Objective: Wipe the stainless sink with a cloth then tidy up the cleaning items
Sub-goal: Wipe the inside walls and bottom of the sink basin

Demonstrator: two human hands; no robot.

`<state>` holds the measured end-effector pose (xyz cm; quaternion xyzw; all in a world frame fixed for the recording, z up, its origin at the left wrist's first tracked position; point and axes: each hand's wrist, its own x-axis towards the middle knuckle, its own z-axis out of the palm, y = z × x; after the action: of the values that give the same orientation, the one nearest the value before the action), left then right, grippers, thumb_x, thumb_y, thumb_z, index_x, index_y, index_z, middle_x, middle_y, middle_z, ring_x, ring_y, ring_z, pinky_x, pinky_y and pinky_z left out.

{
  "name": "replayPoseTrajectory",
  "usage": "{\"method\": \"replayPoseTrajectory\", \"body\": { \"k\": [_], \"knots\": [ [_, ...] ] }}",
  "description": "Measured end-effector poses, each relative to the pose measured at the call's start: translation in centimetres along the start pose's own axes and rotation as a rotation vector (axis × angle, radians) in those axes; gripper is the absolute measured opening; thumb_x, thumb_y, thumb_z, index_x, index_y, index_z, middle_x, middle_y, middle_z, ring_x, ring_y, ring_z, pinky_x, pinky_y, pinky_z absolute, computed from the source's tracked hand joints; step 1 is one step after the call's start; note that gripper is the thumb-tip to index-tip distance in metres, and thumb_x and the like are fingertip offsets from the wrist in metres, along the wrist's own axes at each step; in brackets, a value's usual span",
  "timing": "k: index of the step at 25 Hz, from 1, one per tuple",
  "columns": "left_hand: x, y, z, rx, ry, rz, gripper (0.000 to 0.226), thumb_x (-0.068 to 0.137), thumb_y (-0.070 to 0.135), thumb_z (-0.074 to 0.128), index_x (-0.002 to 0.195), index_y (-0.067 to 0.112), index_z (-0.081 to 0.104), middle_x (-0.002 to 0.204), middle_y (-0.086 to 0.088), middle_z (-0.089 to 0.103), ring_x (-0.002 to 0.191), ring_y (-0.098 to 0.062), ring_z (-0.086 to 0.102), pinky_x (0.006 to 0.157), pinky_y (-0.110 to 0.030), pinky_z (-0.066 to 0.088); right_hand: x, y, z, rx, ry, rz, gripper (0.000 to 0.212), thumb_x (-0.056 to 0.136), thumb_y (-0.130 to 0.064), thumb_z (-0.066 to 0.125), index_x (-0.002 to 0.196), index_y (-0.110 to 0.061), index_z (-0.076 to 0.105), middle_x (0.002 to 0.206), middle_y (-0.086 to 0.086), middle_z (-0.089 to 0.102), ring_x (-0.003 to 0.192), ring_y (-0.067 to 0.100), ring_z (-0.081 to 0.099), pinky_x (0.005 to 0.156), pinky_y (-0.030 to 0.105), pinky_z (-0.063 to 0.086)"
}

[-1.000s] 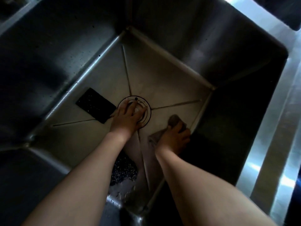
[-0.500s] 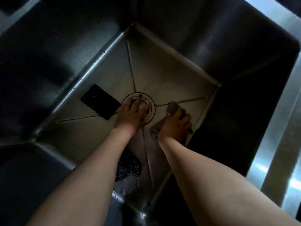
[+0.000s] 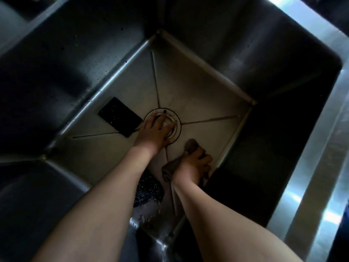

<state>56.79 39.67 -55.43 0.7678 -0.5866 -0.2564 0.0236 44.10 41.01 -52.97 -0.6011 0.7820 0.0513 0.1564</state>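
Crumpled grey cloth (image 3: 171, 170) pressed under right hand (image 3: 192, 167) grip; left hand (image 3: 154, 132) splayed on round drain (image 3: 174, 121).

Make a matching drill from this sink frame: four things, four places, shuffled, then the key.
Things:
1. left hand
2. right hand
3. black pad
4. dark scourer

Places:
A. lying flat on the sink floor, left of the drain
B. pressing the grey cloth near the right wall
C. resting on the drain
D. between the two forearms, near edge

Pairs: 1-C, 2-B, 3-A, 4-D
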Motion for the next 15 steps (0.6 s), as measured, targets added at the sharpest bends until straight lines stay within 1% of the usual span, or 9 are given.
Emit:
{"method": "replayPoseTrajectory", "body": {
  "k": [2, 3, 6, 7, 9, 11, 13, 15],
  "knots": [
    [0.0, -0.2, -0.6, -0.004, -0.025, 0.028, 0.059, 0.087, 0.046, 0.051, 0.140, 0.037, 0.027, 0.156, -0.003, 0.009, 0.142, -0.029, -0.001, 0.114, -0.040, 0.010, 0.5, -0.6, -0.7, 0.033, -0.112, -0.098, 0.034, 0.094, -0.024, 0.045, 0.125, -0.012, 0.039, 0.125, 0.017, 0.036, 0.104, 0.035, 0.045, 0.086, 0.040, 0.039],
    [-0.2, -0.2, -1.0, -0.012, -0.031, 0.047, 0.059, 0.087, 0.045, 0.052, 0.140, 0.034, 0.029, 0.155, -0.005, 0.010, 0.142, -0.028, 0.001, 0.114, -0.038, 0.011, 0.8, -0.9, -1.1, 0.078, -0.170, -0.113, 0.036, 0.095, -0.025, 0.042, 0.127, -0.012, 0.036, 0.127, 0.016, 0.033, 0.108, 0.036, 0.042, 0.089, 0.042, 0.038],
    [-1.4, -0.4, -2.2, -0.099, 0.043, 0.083, 0.059, 0.085, 0.033, 0.058, 0.138, 0.020, 0.037, 0.151, -0.011, 0.023, 0.139, -0.029, 0.019, 0.113, -0.034, 0.021, 1.8, -1.9, -2.8, 0.262, -0.194, -0.058, 0.038, 0.094, -0.029, 0.043, 0.126, -0.010, 0.037, 0.129, 0.017, 0.031, 0.111, 0.038, 0.040, 0.093, 0.044, 0.038],
    [-2.1, -0.4, -2.7, -0.131, 0.076, 0.072, 0.057, 0.084, 0.028, 0.060, 0.136, 0.018, 0.039, 0.148, -0.013, 0.029, 0.136, -0.030, 0.025, 0.111, -0.034, 0.025, 2.0, -2.1, -3.7, 0.297, -0.194, -0.064, 0.038, 0.094, -0.030, 0.043, 0.126, -0.010, 0.037, 0.128, 0.018, 0.031, 0.111, 0.039, 0.041, 0.094, 0.044, 0.038],
    [-3.6, -0.4, -3.6, -0.168, 0.119, 0.019, 0.054, 0.084, 0.023, 0.061, 0.134, 0.013, 0.042, 0.144, -0.016, 0.033, 0.133, -0.033, 0.031, 0.109, -0.037, 0.028, 1.9, -2.2, -5.3, 0.305, -0.192, -0.154, 0.038, 0.094, -0.030, 0.045, 0.125, -0.008, 0.038, 0.126, 0.019, 0.033, 0.110, 0.040, 0.043, 0.094, 0.042, 0.038],
    [-5.1, -0.4, -4.5, -0.216, 0.163, -0.044, 0.050, 0.085, 0.023, 0.060, 0.131, 0.011, 0.045, 0.139, -0.019, 0.037, 0.130, -0.034, 0.033, 0.107, -0.038, 0.029, 1.5, -2.5, -6.8, 0.321, -0.198, -0.243, 0.040, 0.094, -0.031, 0.045, 0.126, -0.010, 0.037, 0.124, 0.020, 0.034, 0.108, 0.040, 0.044, 0.094, 0.042, 0.038],
    [-6.4, 0.0, -5.2, -0.287, 0.207, -0.115, 0.048, 0.086, 0.025, 0.059, 0.131, 0.013, 0.045, 0.137, -0.017, 0.039, 0.128, -0.033, 0.034, 0.105, -0.038, 0.029, 1.2, -2.8, -8.1, 0.360, -0.227, -0.285, 0.040, 0.094, -0.032, 0.044, 0.129, -0.013, 0.035, 0.126, 0.018, 0.033, 0.110, 0.039, 0.043, 0.096, 0.042, 0.038],
    [-7.9, 0.5, -6.0, -0.335, 0.247, -0.166, 0.049, 0.087, 0.027, 0.057, 0.133, 0.015, 0.042, 0.139, -0.014, 0.038, 0.129, -0.031, 0.033, 0.106, -0.037, 0.029, 0.8, -3.0, -9.4, 0.403, -0.240, -0.346, 0.039, 0.094, -0.032, 0.044, 0.129, -0.015, 0.035, 0.127, 0.016, 0.032, 0.113, 0.037, 0.043, 0.097, 0.042, 0.037]
  ]
}}
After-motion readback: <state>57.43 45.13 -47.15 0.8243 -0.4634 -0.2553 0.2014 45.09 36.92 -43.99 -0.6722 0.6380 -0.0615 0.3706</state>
